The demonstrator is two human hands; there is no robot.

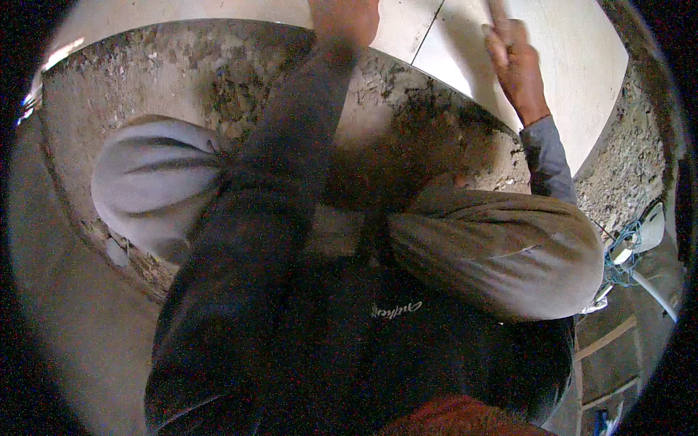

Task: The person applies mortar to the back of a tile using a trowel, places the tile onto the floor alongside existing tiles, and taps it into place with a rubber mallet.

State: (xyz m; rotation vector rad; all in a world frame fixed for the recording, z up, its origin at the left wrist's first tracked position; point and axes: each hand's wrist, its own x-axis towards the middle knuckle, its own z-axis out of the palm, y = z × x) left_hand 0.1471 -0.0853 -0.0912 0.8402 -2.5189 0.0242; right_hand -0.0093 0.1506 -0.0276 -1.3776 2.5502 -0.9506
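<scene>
Well left of both hands lies smooth grey floor [62, 312], then rough ground [163, 87], stained and crumbly, which curves below the hands and past the knees [153, 182]. The pale tiles [567, 51] run above it, behind the left hand [345, 20] and on past the right hand [518, 69], with a dark joint [427, 33] between the hands. The right hand is closed around what looks like a thin handle [497, 13]. Right of that hand is grey rubble [625, 163]; below it, a blue cable tangle [619, 270], a pale pipe [654, 296] and a wooden frame [605, 340].

The upper edge cuts off the left fingers, so their opening and any grip cannot be told. The handle is blurred, its far end out of view. Shadow darkens the ground between the knees.
</scene>
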